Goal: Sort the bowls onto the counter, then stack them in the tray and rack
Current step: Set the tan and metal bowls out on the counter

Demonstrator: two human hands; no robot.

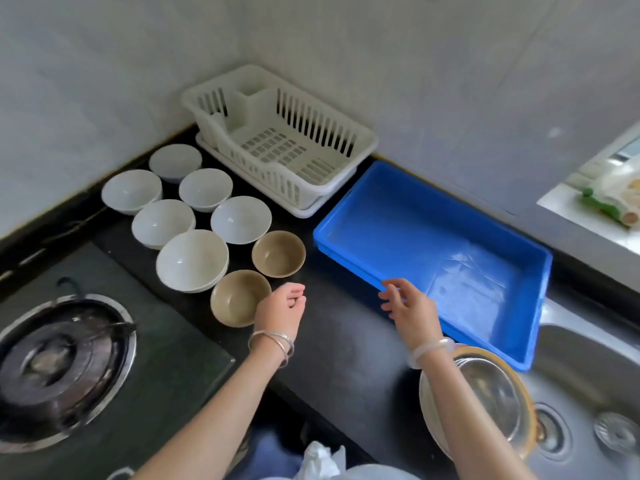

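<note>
Several white bowls (192, 259) stand in rows on the black counter (332, 327), upright and close together. Two tan bowls sit at the near end of the rows, one (237, 297) nearest me and one (278, 253) behind it. My left hand (282, 308) hovers just right of the nearest tan bowl with loosely curled fingers, holding nothing. My right hand (408, 303) is open above the near left corner of the blue tray (540, 289), which holds no bowls. The white dish rack (363, 140) stands in the corner behind, with nothing in it.
A gas burner (59, 362) on a glass hob fills the left. A steel sink (588, 393) lies at the right, with a glass-lidded pot (491, 393) at its near edge under my right forearm. Tiled walls close off the back.
</note>
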